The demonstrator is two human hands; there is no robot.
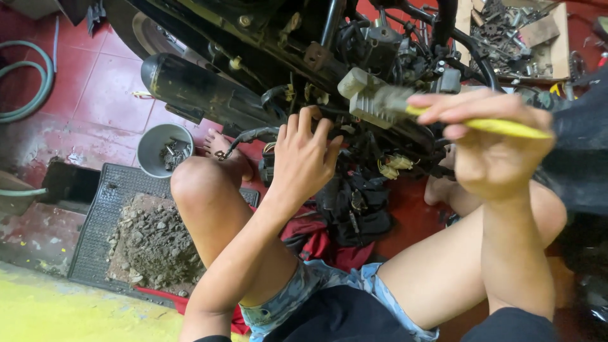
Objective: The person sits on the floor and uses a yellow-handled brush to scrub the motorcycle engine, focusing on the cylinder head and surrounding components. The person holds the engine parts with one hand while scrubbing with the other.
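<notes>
Left hand (pixel 304 158) reaches into the wiring (pixel 354 196) under the motorcycle frame (pixel 253 38), fingers curled; whether it pinches anything, cannot tell. Right hand (pixel 491 142) closed around a yellow-handled tool (pixel 500 126), tip toward a grey finned block (pixel 367 98) on the frame. Black exhaust (pixel 196 88) to the left, grey bowl of small parts (pixel 164 149) on red floor (pixel 95 95) beside the knee

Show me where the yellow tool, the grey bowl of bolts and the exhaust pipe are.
yellow tool (pixel 500 126), head view, on the yellow shaft beyond the right hand.
grey bowl (pixel 151 144), head view, on its inner left wall.
exhaust pipe (pixel 202 92), head view, on the middle of its black body.
</notes>
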